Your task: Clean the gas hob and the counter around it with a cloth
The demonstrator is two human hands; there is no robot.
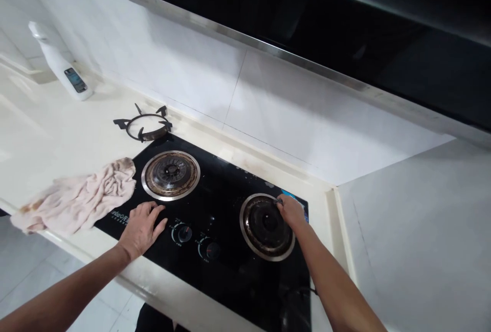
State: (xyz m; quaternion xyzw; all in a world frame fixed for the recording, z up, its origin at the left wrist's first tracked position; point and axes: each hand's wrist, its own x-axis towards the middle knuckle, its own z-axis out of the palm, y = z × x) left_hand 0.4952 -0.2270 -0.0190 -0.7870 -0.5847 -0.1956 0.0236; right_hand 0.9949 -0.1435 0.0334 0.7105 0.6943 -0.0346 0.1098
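A black glass gas cooktop [226, 209] is set into the counter below me. My left hand [141, 227] rests on its front left part, fingers spread and nothing held, left of the two control knobs [184, 234]. My right hand [293, 212] is closed at the upper right rim of the right burner [267, 224]. A small dark grey wad [280, 200], looking like steel wool, shows at its fingertips; the rest is hidden. Brown grime marks the metal rings of the right burner and the left burner [171, 174].
A crumpled pinkish cloth [88, 194] overlaps the cooktop's left edge. Behind it stands a black pan support [148, 127]. A white bottle [63, 66] is at the back left. The dark range hood [307, 30] hangs overhead; a wall [422, 229] bounds the right side.
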